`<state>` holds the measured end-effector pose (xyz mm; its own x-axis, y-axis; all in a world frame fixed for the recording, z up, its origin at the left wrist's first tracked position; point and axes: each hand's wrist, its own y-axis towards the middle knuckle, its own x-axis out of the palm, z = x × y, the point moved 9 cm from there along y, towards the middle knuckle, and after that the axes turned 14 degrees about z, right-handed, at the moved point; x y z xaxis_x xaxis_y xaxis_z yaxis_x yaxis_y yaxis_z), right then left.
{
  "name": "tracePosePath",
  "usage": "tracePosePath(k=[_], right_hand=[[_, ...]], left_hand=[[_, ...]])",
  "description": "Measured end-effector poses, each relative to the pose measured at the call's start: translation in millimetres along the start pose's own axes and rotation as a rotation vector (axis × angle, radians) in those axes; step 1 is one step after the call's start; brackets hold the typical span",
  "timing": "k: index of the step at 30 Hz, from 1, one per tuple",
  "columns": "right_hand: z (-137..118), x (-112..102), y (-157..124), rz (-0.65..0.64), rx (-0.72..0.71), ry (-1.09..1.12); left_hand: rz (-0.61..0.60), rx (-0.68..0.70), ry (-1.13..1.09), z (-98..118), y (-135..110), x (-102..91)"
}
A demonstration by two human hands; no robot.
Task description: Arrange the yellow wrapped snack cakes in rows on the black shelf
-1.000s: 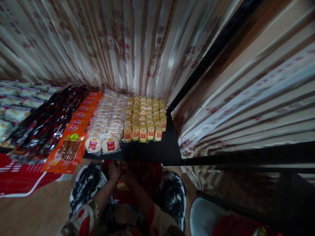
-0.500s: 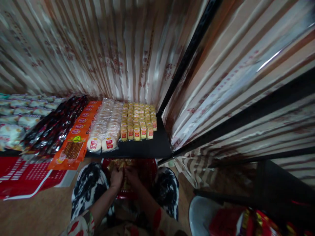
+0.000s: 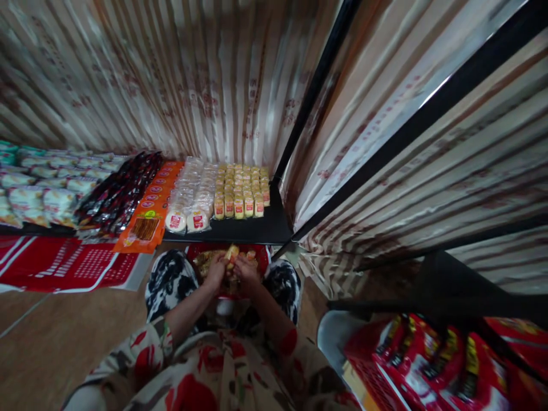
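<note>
My left hand (image 3: 217,269) and my right hand (image 3: 247,270) are close together over a red basket (image 3: 264,251) between my knees. A small yellow wrapped cake (image 3: 232,253) stands between them, pinched by the fingers of my left hand. My right hand's fingers are curled beside it; another red-labelled packet shows at their far side, and whether they grip it is unclear. More yellow wrapped cakes (image 3: 203,262) lie in the basket, dim and partly hidden by my hands. Just beyond, rows of similar yellow packets (image 3: 238,208) stand on a black shelf (image 3: 274,225).
Left along the shelf lie round white packaged cakes (image 3: 197,220), an orange snack strip (image 3: 145,228), dark shiny packets (image 3: 115,200) and white packets (image 3: 62,202). Black metal bars (image 3: 385,148) slant on the right. Red bags (image 3: 445,365) sit at lower right.
My view has shifted, so the shelf appears higher. My hands have come up from low in the basket, and a yellow wrapped cake now shows between them.
</note>
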<state>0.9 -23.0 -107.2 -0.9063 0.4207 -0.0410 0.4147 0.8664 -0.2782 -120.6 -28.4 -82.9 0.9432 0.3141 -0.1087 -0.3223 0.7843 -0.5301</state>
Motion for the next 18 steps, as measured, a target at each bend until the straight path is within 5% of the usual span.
tracePosePath(k=[6, 13, 18], right_hand=[[-26, -2, -9, -0.006, 0.083, 0.183], [-62, -17, -13, 0.006, -0.14, 0.123], [-66, -23, -7, -0.02, -0.219, 0.078]], left_hand=[[-0.047, 0.208, -0.005, 28, -13, -0.5], [0.025, 0.492, 0.32, 57, -14, -0.4], [-0.117, 0.548, 0.328, 76, -15, 20.8]])
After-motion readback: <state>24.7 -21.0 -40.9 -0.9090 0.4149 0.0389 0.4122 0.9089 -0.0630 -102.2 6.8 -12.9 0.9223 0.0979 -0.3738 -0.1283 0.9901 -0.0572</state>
